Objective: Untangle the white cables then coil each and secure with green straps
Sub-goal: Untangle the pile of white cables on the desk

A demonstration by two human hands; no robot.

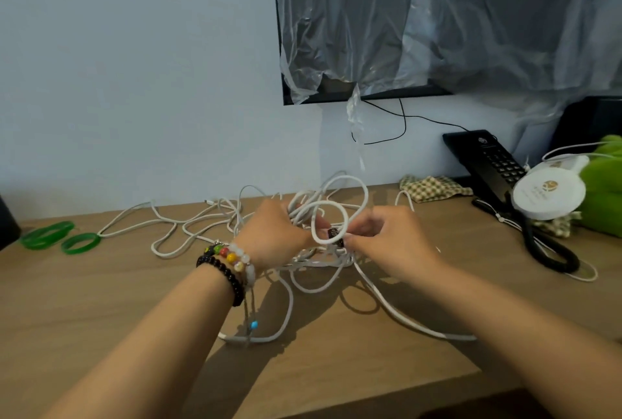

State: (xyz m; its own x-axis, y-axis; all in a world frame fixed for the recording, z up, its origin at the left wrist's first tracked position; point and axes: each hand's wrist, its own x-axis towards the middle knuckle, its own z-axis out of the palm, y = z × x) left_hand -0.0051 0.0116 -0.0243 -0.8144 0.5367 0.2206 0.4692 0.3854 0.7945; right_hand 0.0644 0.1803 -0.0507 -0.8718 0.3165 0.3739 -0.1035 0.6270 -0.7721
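Note:
A tangle of white cables point(208, 216) spreads over the middle of the wooden desk point(101, 300), with loops lifted between my hands. My left hand point(272, 233), beaded bracelets on its wrist, grips a bunch of raised cable loops. My right hand point(387, 240) pinches a cable at a small dark plug point(333, 235) where a loop crosses. Loose cable ends trail toward the desk's front edge. Two green straps point(47, 235), point(80, 243) lie as rings at the far left of the desk, apart from both hands.
A black desk phone point(488, 162) with a coiled cord stands at the right, next to a round white object point(545, 193) and a green plush point(606, 189). A checked cloth point(430, 188) lies behind the cables. A plastic-covered screen point(437, 14) hangs on the wall.

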